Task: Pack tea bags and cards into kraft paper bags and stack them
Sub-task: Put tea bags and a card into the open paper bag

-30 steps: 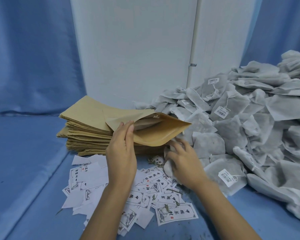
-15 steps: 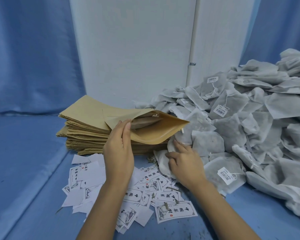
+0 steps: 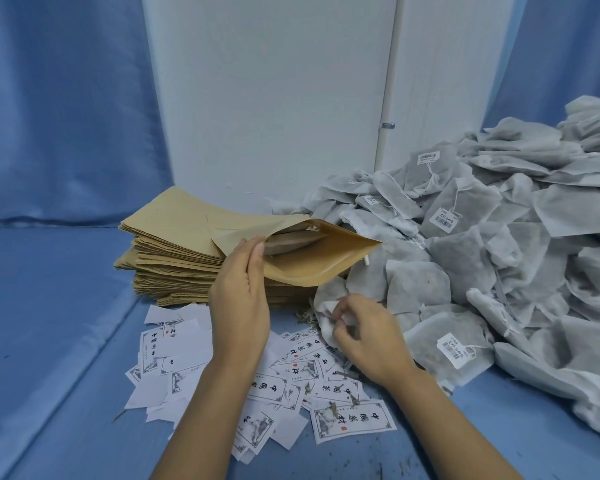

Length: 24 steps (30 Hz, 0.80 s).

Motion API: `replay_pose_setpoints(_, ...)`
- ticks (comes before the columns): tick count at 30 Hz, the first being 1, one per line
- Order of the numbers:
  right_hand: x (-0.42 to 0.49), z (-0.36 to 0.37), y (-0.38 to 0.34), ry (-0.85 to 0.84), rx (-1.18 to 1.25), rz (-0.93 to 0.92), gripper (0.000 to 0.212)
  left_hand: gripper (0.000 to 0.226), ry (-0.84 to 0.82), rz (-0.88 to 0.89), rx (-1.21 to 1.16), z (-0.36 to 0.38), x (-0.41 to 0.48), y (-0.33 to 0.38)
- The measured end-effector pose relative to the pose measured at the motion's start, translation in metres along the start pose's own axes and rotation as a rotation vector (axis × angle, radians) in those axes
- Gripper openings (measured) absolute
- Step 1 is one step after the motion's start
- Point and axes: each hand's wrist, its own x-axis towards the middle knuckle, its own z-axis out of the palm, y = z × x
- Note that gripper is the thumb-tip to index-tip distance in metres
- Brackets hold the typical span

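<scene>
The left hand (image 3: 239,303) stood with straight fingers at the mouth of the top kraft bag (image 3: 312,261) on the stack (image 3: 174,271), probably to make it gape; whether the thumb pinched the paper, I could not tell. Just right of the stack's front corner, the right hand (image 3: 368,337) pinched a tea bag (image 3: 329,306) with curled fingers, likely to slide it inside. Cards (image 3: 350,417) lay before the stack.

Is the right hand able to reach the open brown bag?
Probably yes: the left hand holds the kraft bag open just above the right hand, which pinches a tea bag; nothing lies between.
</scene>
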Motion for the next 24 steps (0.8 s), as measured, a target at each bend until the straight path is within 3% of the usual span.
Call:
replay_pose_setpoints(4, 0.000, 0.007, 0.005, -0.090, 0.071, 0.057, 0.067, 0.032, 0.000, -0.005, -0.001, -0.001, 0.001, -0.001)
replay_pose_setpoints(7, 0.000, 0.010, 0.009, -0.125, 0.026, 0.027, 0.084, 0.032, -0.005, 0.003, -0.003, -0.002, 0.001, -0.001)
replay_pose_setpoints(18, 0.004, 0.017, 0.007, -0.069, -0.226, 0.084, 0.048, 0.031, -0.032, -0.009, -0.003, -0.002, 0.003, -0.003)
replay_pose_setpoints(22, 0.008, -0.009, -0.009, 0.144, -0.054, -0.104, 0.027, 0.031, -0.027, -0.005, -0.006, -0.002, 0.003, -0.004)
replay_pose_setpoints(24, 0.011, -0.022, -0.018, 0.206, 0.189, -0.124, 0.022, 0.032, -0.032, -0.002, -0.003, -0.002, 0.003, -0.004)
